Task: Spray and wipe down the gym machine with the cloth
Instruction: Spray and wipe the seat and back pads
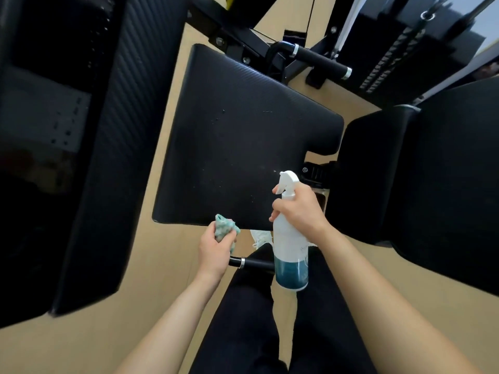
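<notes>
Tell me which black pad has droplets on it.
The middle pad, just ahead of the spray bottle; the left pad and right pad show no specks.

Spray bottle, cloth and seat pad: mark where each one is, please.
spray bottle (290, 248): head view, white middle of its body.
cloth (225, 227): head view, upper part of the bunched teal fabric.
seat pad (243, 136): head view, middle of its black top.
</notes>
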`<action>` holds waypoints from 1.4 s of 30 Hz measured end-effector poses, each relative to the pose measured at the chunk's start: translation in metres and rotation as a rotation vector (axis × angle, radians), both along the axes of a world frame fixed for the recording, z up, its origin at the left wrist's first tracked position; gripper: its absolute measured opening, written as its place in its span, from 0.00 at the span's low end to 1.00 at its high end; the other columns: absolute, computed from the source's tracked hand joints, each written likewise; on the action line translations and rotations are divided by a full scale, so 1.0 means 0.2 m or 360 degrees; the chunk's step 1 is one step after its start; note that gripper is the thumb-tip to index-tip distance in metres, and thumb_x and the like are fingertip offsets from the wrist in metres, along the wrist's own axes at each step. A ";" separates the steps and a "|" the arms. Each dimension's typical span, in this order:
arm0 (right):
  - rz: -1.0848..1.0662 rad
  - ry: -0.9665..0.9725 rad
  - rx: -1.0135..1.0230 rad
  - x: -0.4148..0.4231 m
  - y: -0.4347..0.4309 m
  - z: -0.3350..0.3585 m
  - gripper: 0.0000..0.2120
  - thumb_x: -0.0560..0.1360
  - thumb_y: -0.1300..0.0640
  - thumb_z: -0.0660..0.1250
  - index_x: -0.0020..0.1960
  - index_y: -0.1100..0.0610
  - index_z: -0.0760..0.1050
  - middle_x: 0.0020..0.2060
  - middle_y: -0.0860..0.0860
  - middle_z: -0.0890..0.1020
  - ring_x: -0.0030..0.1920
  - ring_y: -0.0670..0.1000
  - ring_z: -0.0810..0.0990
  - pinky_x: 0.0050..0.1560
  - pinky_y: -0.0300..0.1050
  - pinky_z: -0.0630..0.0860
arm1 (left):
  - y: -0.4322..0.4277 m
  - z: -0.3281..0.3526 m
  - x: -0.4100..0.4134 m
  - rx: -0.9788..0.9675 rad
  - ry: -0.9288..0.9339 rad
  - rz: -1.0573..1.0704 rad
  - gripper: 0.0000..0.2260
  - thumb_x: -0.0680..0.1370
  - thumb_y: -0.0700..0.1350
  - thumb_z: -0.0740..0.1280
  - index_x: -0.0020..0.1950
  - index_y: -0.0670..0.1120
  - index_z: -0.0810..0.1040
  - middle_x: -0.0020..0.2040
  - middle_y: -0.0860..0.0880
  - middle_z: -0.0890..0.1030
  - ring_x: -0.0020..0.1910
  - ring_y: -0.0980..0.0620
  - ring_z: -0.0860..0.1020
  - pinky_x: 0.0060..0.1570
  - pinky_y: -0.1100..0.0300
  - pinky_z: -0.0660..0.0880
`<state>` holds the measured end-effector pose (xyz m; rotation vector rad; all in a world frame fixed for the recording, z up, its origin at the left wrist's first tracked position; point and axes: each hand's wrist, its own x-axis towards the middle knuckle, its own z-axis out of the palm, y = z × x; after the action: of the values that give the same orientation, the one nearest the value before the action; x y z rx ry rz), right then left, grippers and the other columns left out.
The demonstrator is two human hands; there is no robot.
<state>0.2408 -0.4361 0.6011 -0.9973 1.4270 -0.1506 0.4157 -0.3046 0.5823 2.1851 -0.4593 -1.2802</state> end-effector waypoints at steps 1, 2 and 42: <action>0.0028 -0.0007 0.0009 0.01 -0.03 -0.01 0.10 0.72 0.63 0.67 0.52 0.55 0.77 0.34 0.55 0.87 0.41 0.56 0.87 0.52 0.56 0.84 | 0.00 0.00 -0.01 0.0005 -0.0003 0.0020 0.04 0.80 0.40 0.70 0.51 0.49 0.80 0.48 0.42 0.84 0.47 0.48 0.82 0.48 0.51 0.79; 0.0055 -0.0009 0.0014 0.02 -0.05 -0.03 0.08 0.71 0.63 0.67 0.50 0.56 0.77 0.34 0.55 0.87 0.41 0.55 0.86 0.51 0.55 0.84 | 0.00 -0.01 -0.02 0.0013 -0.0011 0.0050 0.04 0.80 0.40 0.70 0.50 0.48 0.80 0.48 0.42 0.84 0.47 0.49 0.81 0.48 0.52 0.79; 0.0822 -0.0162 0.0301 0.14 -0.17 -0.19 0.09 0.74 0.61 0.69 0.53 0.56 0.77 0.49 0.57 0.85 0.37 0.56 0.89 0.48 0.58 0.86 | 0.13 0.12 -0.31 0.0122 -0.0061 0.0486 0.10 0.80 0.38 0.70 0.52 0.54 0.80 0.49 0.50 0.84 0.48 0.56 0.81 0.40 0.72 0.74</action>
<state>0.2689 -0.4706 0.5624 -1.1489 1.0318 0.3035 0.3538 -0.2786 0.6060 2.2414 -0.0853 -1.1069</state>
